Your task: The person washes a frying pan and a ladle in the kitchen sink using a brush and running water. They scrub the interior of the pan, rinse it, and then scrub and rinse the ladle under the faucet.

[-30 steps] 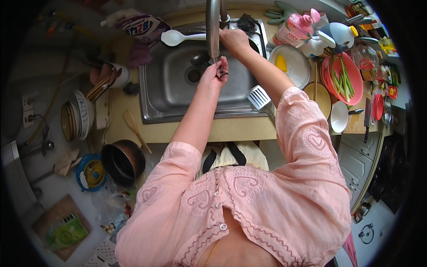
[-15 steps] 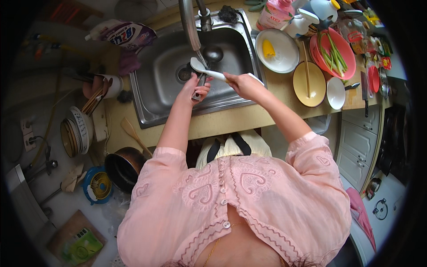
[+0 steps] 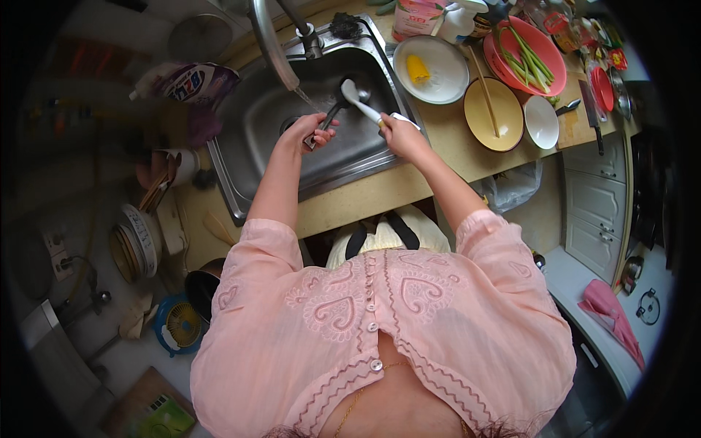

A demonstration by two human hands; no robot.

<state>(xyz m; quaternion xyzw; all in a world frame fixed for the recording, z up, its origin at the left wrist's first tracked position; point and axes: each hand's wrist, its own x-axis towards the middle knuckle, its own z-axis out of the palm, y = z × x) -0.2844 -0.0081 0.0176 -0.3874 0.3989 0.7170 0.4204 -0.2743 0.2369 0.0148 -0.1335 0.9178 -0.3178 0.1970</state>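
Note:
Over the sink (image 3: 255, 150), my left hand (image 3: 314, 133) is closed round the dark handle of a ladle (image 3: 334, 114). The ladle's round bowl points away from me, partly covered by a white long-handled tool with a rounded head (image 3: 370, 112). My right hand (image 3: 403, 137) grips this white tool, its head resting at or just above the ladle's bowl. Whether that head has bristles cannot be made out. Water runs from the faucet (image 3: 281, 62) to the left of the ladle's bowl.
Right of the sink stand a white bowl with a yellow piece (image 3: 449, 84), a yellow bowl with chopsticks (image 3: 478, 128), a small white bowl (image 3: 542, 124) and a pink basin (image 3: 551, 86) of green stalks. A knife (image 3: 593, 120) lies farther right. A detergent bag (image 3: 193, 84) sits left.
The ladle has swung out of the water stream, its handle now slanting more. The white tool's head has moved right and away from me, to the ladle's bowl. The view has shifted slightly.

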